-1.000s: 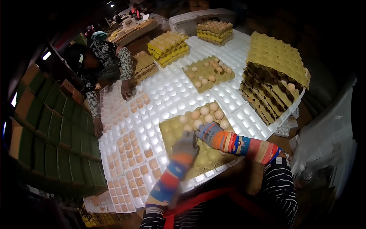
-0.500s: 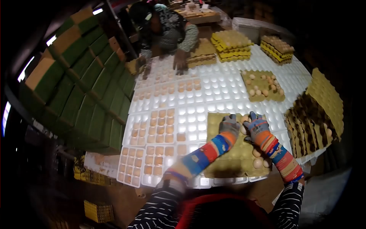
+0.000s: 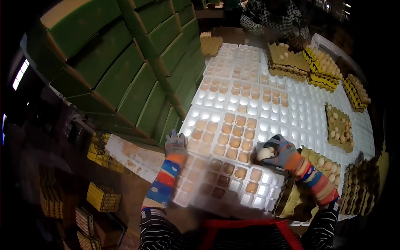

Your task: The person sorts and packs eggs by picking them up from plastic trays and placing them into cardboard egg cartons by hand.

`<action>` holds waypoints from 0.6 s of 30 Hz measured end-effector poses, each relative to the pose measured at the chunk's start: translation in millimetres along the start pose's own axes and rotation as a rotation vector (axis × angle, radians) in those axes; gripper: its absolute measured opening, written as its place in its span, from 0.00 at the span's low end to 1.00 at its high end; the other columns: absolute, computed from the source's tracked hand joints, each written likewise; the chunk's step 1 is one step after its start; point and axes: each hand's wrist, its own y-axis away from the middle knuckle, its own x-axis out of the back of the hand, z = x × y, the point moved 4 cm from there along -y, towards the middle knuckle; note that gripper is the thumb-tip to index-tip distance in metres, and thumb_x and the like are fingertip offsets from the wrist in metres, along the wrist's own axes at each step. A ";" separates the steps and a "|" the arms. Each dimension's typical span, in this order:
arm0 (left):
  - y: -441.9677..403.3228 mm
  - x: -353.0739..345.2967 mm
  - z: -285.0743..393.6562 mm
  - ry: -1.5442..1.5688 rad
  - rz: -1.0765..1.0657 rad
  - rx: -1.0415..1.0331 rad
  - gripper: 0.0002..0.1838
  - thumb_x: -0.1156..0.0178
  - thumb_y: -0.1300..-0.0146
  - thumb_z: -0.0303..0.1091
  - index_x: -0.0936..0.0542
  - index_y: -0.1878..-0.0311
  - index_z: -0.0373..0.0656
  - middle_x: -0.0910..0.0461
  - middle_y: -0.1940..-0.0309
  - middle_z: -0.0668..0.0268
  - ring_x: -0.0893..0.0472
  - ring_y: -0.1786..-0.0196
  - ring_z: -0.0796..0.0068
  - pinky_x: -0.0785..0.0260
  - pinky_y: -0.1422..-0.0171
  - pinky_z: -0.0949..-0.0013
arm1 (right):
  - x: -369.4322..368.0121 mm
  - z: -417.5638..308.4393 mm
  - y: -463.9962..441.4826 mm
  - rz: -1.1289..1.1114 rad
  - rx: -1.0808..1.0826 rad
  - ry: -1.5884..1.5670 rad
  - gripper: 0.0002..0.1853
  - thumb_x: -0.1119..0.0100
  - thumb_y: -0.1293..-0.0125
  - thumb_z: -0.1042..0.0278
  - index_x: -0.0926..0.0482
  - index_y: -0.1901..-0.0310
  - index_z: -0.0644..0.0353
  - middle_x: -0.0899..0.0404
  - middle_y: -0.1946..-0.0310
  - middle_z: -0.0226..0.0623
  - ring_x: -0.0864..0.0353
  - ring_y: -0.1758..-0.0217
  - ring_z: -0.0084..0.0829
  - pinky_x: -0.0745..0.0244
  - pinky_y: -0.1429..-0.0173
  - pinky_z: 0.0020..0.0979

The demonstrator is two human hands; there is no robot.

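My right hand (image 3: 280,153), in a grey glove with an orange cuff, is closed around pale eggs (image 3: 265,154), held low over the white plastic trays. Their exact number is partly hidden by the fingers. Beside that wrist lies a pulp egg tray (image 3: 321,159) with several eggs along its right side. My left hand (image 3: 176,146), gloved the same way, is at the left edge of the trays with its fingers apart and nothing visible in it. Between my hands, a white plastic tray (image 3: 234,137) has brown eggs in many of its cups.
Stacked green cartons (image 3: 125,79) rise on the left. Across the table a person (image 3: 275,21) stands by a pulp tray stack (image 3: 287,60). Yellow egg trays (image 3: 323,68) stand at the far right; nearer are a partly filled pulp tray (image 3: 339,129) and used trays (image 3: 360,189).
My view has swung left. My left hand has moved from the pulp tray to the trays' left edge. My right hand has lifted eggs away and leftward over the plastic trays.
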 end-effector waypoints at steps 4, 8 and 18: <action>-25.0 -22.2 -6.9 -0.109 -0.204 -0.114 0.17 0.45 0.42 0.35 0.24 0.48 0.52 0.32 0.41 0.54 0.26 0.50 0.48 0.25 0.55 0.57 | -75.7 -45.0 -107.2 -0.092 0.089 0.073 0.31 0.34 0.57 0.40 0.22 0.52 0.48 0.28 0.54 0.43 0.24 0.52 0.45 0.29 0.46 0.40; -52.7 -67.3 -12.0 0.084 0.023 -0.094 0.22 0.46 0.42 0.37 0.27 0.43 0.48 0.25 0.51 0.57 0.22 0.58 0.50 0.26 0.62 0.56 | -123.6 -85.5 -188.3 -0.028 0.004 0.057 0.29 0.35 0.56 0.44 0.23 0.52 0.50 0.28 0.53 0.43 0.23 0.52 0.44 0.26 0.49 0.40; -38.6 -64.0 -5.9 -0.763 1.036 -0.165 0.20 0.41 0.40 0.42 0.25 0.46 0.45 0.21 0.58 0.61 0.21 0.60 0.67 0.28 0.62 0.62 | -200.2 -93.7 -301.9 0.068 0.042 0.155 0.23 0.52 0.36 0.47 0.30 0.42 0.46 0.28 0.50 0.45 0.22 0.52 0.42 0.26 0.49 0.40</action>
